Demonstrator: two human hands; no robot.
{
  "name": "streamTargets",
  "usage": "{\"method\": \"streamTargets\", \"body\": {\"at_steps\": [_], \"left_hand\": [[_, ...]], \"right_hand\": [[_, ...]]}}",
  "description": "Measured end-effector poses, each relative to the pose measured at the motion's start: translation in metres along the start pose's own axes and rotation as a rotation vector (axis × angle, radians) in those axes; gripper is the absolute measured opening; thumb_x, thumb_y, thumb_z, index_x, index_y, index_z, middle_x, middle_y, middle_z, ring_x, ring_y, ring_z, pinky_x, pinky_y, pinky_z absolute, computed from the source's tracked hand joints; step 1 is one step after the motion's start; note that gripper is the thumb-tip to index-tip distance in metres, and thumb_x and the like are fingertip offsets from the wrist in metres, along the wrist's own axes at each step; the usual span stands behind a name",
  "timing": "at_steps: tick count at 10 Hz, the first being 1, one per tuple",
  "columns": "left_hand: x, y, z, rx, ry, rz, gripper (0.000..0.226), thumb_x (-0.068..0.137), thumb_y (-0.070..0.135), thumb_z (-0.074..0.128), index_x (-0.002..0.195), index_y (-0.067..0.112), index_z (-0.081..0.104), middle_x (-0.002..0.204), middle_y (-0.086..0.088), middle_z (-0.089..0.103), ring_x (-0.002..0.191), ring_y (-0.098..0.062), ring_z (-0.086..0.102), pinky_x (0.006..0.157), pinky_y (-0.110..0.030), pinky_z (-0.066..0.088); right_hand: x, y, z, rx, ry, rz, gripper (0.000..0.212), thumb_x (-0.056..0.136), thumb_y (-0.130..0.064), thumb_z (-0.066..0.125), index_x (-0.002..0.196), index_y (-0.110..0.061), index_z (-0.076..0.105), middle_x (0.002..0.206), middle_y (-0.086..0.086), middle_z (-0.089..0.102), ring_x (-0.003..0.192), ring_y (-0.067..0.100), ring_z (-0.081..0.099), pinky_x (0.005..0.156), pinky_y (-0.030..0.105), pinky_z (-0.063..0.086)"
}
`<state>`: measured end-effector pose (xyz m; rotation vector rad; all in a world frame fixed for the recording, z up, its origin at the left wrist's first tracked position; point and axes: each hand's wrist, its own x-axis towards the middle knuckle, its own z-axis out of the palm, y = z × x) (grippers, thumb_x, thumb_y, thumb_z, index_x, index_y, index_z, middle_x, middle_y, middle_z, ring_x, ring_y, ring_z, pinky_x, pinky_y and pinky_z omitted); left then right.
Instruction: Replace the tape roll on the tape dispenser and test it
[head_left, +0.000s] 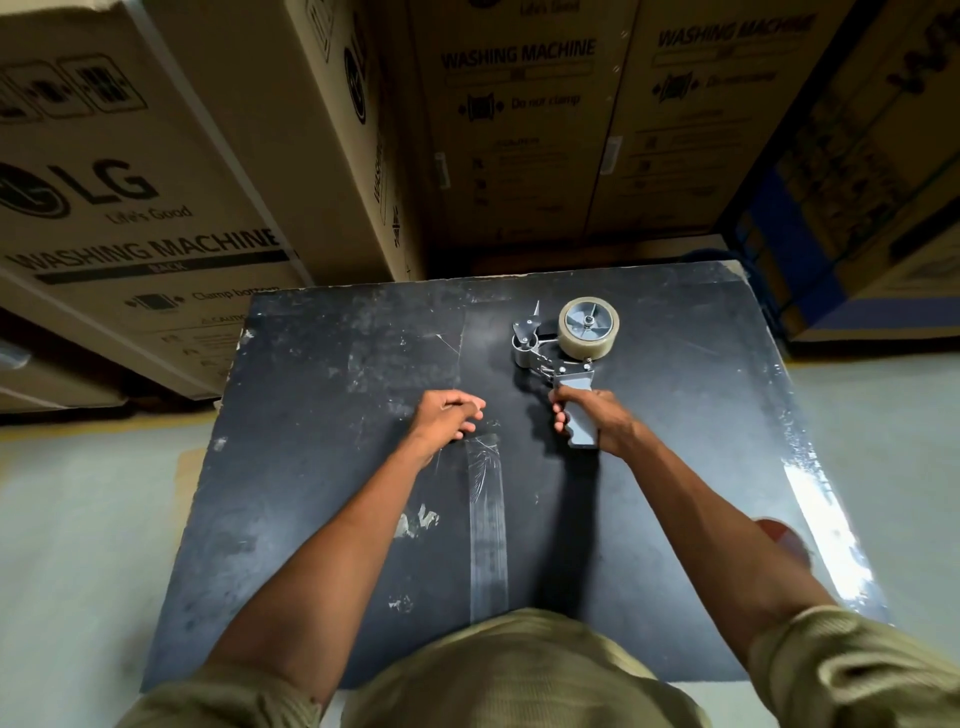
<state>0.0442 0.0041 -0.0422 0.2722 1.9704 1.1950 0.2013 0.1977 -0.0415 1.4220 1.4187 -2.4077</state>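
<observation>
Surface: black table (332, 467), scuffed and scratched, paint chipped along the far and left edges, glare along the right edge.
Tape on the top: clear strip of tape (488, 525) stuck flat, running from near the body toward the middle, wrinkled at its far end.
Room: pale floor (78, 519) on both sides; tall cardboard boxes (156, 182) printed "WASHING MACHINE" standing behind and to the left, close to the far edge.
Edges: tape dispenser (563, 364) lying on its side in the far right part of the top, well inside both the far and right edges.
Open room: bare black top left of the left hand and between the arms; strip of tape lying there between the forearms.
Tape roll: tape roll (588, 327) seated on the grey hub of the dispenser, at its far end, side face turned up.
Cutter end: metal plate and roller just left of the roll, resting on the table.
Right hand: right hand (592, 421) wrapped round the grey handle, fingers curled under on the left side, thumb side over the top.
Left hand: left hand (449, 418) resting at the far end of the strip, fingers loosely curled and bunched together, fingertips down at the tape; whether pinching it, cannot tell.
Clothing: olive ribbed sleeves (857, 670) pushed up above the elbows.
</observation>
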Motion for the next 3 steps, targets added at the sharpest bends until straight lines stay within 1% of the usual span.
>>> {"method": "streamTargets", "body": {"at_steps": [1, 2, 3], "left_hand": [[-0.006, 0.002, -0.002, -0.008, 0.002, 0.015, 0.017, 0.093, 0.009, 0.061, 0.099, 0.009, 0.077, 0.082, -0.002, 0.074, 0.063, -0.010, 0.061, 0.057, -0.021, 0.043], [-0.011, 0.000, -0.003, 0.003, -0.004, 0.032, 0.017, 0.093, 0.010, 0.060, 0.099, 0.010, 0.077, 0.080, 0.000, 0.073, 0.062, -0.009, 0.061, 0.056, -0.019, 0.043], [-0.017, -0.004, -0.004, 0.019, -0.015, 0.065, 0.017, 0.092, 0.011, 0.061, 0.093, 0.015, 0.077, 0.079, 0.001, 0.074, 0.062, -0.010, 0.062, 0.054, -0.017, 0.043]], "right_hand": [[-0.003, 0.002, 0.001, 0.055, -0.012, -0.035, 0.017, 0.086, -0.005, 0.077, 0.099, 0.001, 0.067, 0.070, 0.012, 0.059, 0.054, 0.020, 0.058, 0.046, 0.028, 0.052], [-0.008, 0.007, 0.001, 0.061, 0.015, -0.049, 0.036, 0.076, -0.015, 0.090, 0.102, -0.001, 0.068, 0.075, 0.013, 0.063, 0.061, 0.023, 0.061, 0.066, 0.038, 0.062], [-0.015, 0.015, -0.003, -0.095, 0.161, -0.124, 0.047, 0.070, -0.034, 0.095, 0.094, -0.002, 0.071, 0.076, 0.016, 0.067, 0.064, 0.027, 0.063, 0.066, 0.040, 0.058]]}}
